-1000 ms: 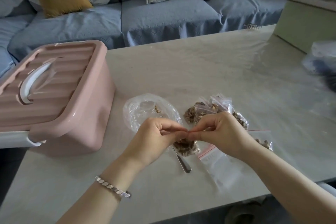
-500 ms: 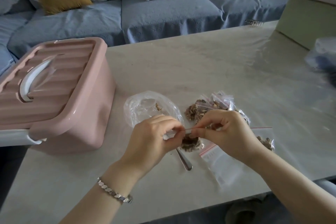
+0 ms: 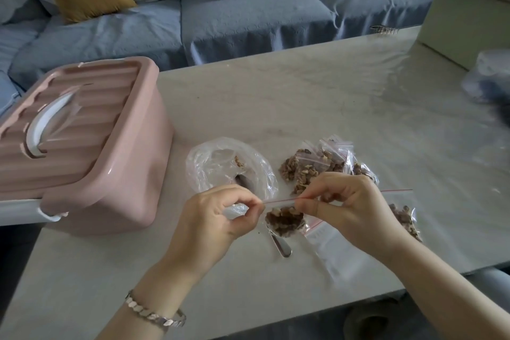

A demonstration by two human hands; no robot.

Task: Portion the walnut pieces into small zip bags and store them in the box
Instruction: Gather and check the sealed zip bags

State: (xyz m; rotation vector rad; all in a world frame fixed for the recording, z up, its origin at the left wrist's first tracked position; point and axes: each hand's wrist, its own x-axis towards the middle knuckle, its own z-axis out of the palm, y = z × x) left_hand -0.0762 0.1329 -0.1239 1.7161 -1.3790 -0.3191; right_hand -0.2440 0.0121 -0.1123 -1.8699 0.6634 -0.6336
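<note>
Walnut zip bag above pale table, blue sofa behind, lidded pink box frame-left. Left hand and right hand pinch its red-lined top; pieces bunched low.

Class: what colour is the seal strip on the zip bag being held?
Red, seen in the head view on the zip bag.

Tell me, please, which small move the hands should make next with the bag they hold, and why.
Probably press along the red zip strip to finish the seal. The left hand and the right hand both pinch that strip of the small zip bag, which already holds walnut pieces; whether it is fully sealed I cannot tell.
</note>
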